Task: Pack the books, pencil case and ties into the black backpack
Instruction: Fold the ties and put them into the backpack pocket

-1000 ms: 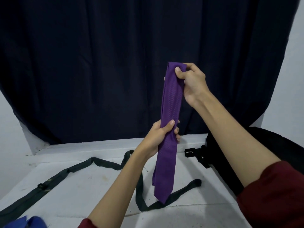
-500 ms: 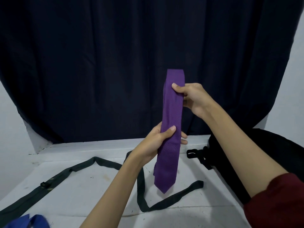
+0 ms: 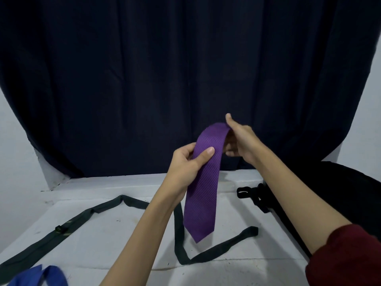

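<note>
Here we see a purple tie (image 3: 203,188) held up at the centre of the frame, its cloth ribbed with fine diagonal lines and its broad pointed end hanging down just above the white desk (image 3: 115,240). The tie bends over at its top, where it curves toward the right hand (image 3: 240,141). The left hand (image 3: 187,164) has its grip round the upper part of the tie — thumb across the front, fingers curled behind. The right hand's grip is at the fold; its thumb points up, and its fingers lie partly behind the cloth, so we judge that it holds the fold but cannot see just how.

A dark green tie (image 3: 127,203) lies loose along the desk from the lower left of the frame, loops below the purple one and ends at lower centre right. It bears small pale marks near a dark clip at the left — too small for us to read. At the bottom left corner a blue tie (image 3: 39,276) shows in part. The black backpack (image 3: 329,193) sits at the right edge of the frame, its strap and buckle (image 3: 250,193) resting on the desk. A dark curtain (image 3: 165,69) fills the upper frame. No brand or writing is legible anywhere.
</note>
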